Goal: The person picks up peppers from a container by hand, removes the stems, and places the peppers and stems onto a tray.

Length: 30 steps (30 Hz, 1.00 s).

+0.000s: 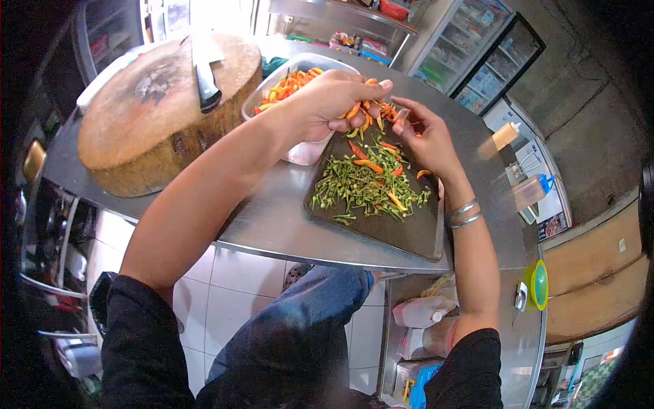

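Note:
Orange chilies (353, 110) stick out of my left hand (327, 102), whose fingers are curled round them over the far end of a dark tray (409, 247). Just to its right, my right hand (428, 133) has its thumb and fingers drawn together by some red chilies; what is pinched there is too small to tell. Below both hands, a heap of green chili stems (364, 180) with a few orange and red chilies among them lies on the tray. A clear plastic container (252, 102) of orange and red chilies stands behind my left forearm, which partly hides it.
A thick round wooden chopping block (129, 116) stands on the steel table (286, 228) at the left, with a knife (205, 85) lying on it. Squeeze bottles (531, 192) and a green bowl (539, 285) are on the right. Jugs (415, 311) sit on a shelf below.

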### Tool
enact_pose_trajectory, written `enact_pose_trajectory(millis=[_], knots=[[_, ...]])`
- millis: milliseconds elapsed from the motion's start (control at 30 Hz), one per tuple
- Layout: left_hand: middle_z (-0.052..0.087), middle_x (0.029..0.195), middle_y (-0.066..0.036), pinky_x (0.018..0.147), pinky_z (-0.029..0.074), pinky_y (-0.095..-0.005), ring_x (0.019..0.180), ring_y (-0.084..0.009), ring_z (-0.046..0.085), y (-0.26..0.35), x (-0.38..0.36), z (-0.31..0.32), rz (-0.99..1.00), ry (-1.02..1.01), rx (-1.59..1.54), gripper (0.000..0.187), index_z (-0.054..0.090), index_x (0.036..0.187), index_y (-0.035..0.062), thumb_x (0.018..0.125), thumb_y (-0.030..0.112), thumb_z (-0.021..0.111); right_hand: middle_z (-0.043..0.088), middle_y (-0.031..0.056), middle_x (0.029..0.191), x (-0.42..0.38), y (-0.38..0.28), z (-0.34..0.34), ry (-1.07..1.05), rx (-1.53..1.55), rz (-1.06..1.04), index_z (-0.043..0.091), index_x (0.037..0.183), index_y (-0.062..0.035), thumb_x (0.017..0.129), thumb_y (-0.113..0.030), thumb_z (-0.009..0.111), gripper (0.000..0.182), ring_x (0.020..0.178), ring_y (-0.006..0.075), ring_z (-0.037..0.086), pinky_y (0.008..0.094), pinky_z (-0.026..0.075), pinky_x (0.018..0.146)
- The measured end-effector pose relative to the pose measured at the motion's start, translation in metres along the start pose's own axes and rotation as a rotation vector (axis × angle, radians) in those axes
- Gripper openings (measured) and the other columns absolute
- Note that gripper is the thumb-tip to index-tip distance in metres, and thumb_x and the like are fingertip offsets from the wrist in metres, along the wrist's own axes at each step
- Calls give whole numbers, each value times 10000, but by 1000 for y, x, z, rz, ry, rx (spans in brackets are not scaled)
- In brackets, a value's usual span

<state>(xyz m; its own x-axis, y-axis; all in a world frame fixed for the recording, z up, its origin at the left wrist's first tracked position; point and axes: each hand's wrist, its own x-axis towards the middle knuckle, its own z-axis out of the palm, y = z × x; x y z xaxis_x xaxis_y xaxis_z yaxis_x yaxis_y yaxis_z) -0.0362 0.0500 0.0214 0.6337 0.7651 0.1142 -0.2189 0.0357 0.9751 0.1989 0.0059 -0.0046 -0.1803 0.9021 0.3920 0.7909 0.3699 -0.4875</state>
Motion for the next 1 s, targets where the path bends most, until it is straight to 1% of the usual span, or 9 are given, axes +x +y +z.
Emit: enact_pose_trajectory(millis=[67, 100, 167, 333, 400, 500, 733, 800, 1000], knots=[[599, 722, -57, 336, 282, -195, 470, -69, 477, 0, -2, 3, 17, 5, 79, 329, 598, 885, 4, 922, 317, 691, 695, 100, 1029, 3, 1, -1, 88, 472, 9, 649, 1148, 5, 900, -50, 675, 254, 852, 125, 654, 282, 543, 749], [601, 721, -50, 348, 291, -197, 478, -65, 484, 0, -4, 5, 33, 10, 158, 326, 606, 904, -1, 924, 313, 690, 695, 100, 1029, 3, -2, -1, 87, 472, 7, 649, 1148, 5, 900, -50, 675, 254, 852, 125, 654, 282, 543, 749], [597, 710, -42, 357, 295, -199, 490, -61, 493, 0, -7, 9, 34, 13, 203, 335, 617, 909, 3, 916, 328, 698, 691, 114, 1049, 0, -12, -1, 191, 852, -51, 635, 1105, 40, 932, -49, 646, 195, 885, 138, 661, 265, 546, 777], [519, 613, 16, 398, 285, -216, 451, -49, 433, -1, -8, 13, 52, -48, 383, 350, 634, 857, 35, 933, 374, 672, 694, 102, 1014, -2, -17, 1, 238, 796, -146, 645, 1076, 32, 920, -43, 663, 174, 888, 140, 660, 258, 542, 780], [462, 575, 30, 406, 268, -216, 456, -45, 400, -4, -6, 11, 179, -147, 485, 412, 651, 824, 29, 919, 429, 678, 693, 70, 999, -3, -20, 5, 284, 573, -129, 668, 1028, 9, 905, -47, 685, 137, 867, 122, 648, 255, 536, 776], [436, 566, 34, 414, 263, -214, 461, -42, 377, -3, -6, 14, 95, -103, 467, 452, 650, 820, 25, 903, 468, 684, 690, 37, 975, -4, -23, 6, 258, 559, -131, 681, 988, -11, 888, -46, 704, 108, 844, 98, 628, 251, 525, 771], [443, 567, 35, 420, 255, -212, 467, -38, 380, 6, -15, 17, 82, -109, 455, 456, 651, 799, 22, 882, 466, 709, 671, 12, 956, -4, -23, 8, 268, 501, -241, 674, 976, -20, 888, -46, 702, 96, 865, 82, 606, 246, 502, 774], [452, 572, 38, 423, 254, -209, 468, -33, 381, 5, -14, 15, 78, -151, 454, 424, 659, 819, 24, 888, 439, 709, 653, -3, 944, -6, -24, 8, 157, 556, -100, 661, 960, -27, 909, -87, 688, 83, 866, 75, 593, 244, 494, 776], [511, 599, 30, 418, 264, -194, 453, -31, 402, -1, -8, 12, 42, -261, 414, 263, 659, 845, 37, 895, 293, 692, 633, -23, 911, -7, -20, 3, -96, 872, -115, 644, 958, -40, 961, -163, 636, 123, 841, 62, 564, 234, 483, 774]])
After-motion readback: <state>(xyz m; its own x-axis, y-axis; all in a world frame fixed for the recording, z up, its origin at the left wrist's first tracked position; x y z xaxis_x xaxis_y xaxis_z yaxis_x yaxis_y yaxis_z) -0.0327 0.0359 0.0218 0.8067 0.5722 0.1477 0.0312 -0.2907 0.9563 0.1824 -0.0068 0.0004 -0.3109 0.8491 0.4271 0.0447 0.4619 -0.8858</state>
